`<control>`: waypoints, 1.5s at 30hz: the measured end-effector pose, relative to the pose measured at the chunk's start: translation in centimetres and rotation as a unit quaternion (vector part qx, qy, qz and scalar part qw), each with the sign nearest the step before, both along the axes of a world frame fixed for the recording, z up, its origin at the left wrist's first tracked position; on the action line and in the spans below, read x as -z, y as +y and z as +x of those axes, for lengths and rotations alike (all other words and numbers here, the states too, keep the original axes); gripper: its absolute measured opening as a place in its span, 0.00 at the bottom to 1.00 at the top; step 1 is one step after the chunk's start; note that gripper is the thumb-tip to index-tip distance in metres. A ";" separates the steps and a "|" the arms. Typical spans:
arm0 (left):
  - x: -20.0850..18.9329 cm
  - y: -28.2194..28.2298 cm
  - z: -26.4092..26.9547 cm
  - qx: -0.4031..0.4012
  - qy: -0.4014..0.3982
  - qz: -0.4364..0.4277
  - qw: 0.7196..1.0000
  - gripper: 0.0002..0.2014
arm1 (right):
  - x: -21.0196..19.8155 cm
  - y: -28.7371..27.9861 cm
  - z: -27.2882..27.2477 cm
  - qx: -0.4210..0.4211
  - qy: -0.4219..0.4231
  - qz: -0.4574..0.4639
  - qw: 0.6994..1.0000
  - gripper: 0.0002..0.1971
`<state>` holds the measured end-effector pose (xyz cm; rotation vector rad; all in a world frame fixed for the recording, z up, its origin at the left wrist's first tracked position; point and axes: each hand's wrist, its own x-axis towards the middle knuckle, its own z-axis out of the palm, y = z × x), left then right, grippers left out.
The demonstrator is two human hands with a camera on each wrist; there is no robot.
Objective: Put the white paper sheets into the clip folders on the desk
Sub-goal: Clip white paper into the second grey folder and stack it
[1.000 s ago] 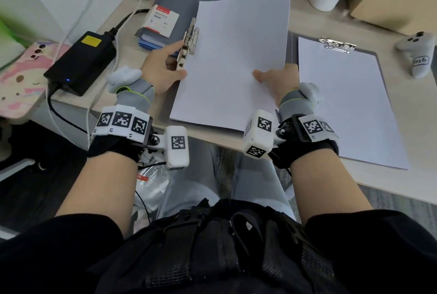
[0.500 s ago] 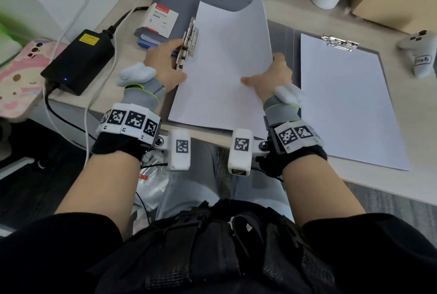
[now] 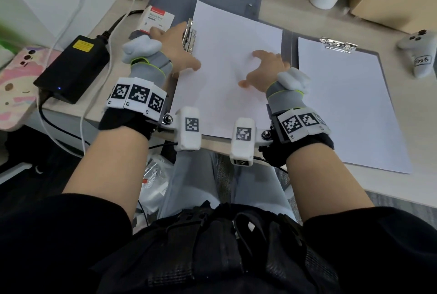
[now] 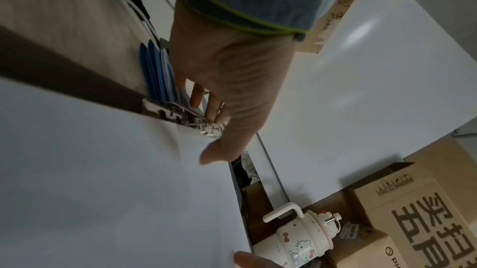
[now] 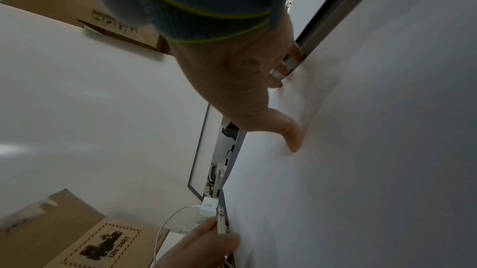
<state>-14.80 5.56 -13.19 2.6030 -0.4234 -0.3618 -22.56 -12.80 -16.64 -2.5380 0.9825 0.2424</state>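
While my left hand (image 3: 176, 49) curls its fingers (image 4: 214, 109) on the metal clip (image 3: 190, 36), my right hand (image 3: 268, 69) presses the paper sheet (image 3: 233, 40) flat on the open folder (image 3: 287, 44) with spread fingers — thin, floppy, slippery stuff, best steered by its edges.

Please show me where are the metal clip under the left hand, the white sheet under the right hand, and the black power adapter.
metal clip (image 3: 190, 38), head view, on its silver lever.
white sheet (image 3: 224, 40), head view, on its bare upper part.
black power adapter (image 3: 71, 71), head view, on its top face.
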 end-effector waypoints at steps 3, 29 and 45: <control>0.0 -0.3 0.0 -0.018 0.007 -0.100 0.995 0.35 | 0.2 0.2 0.3 -0.002 0.006 -0.017 1.000 0.43; 2.7 1.5 -0.9 -0.194 0.084 -0.102 0.972 0.23 | -0.6 0.9 -2.0 0.001 -0.066 0.042 0.997 0.32; 5.3 3.6 -2.2 -0.140 0.064 -0.300 0.941 0.23 | -0.7 1.9 -3.3 0.021 -0.090 0.101 0.991 0.36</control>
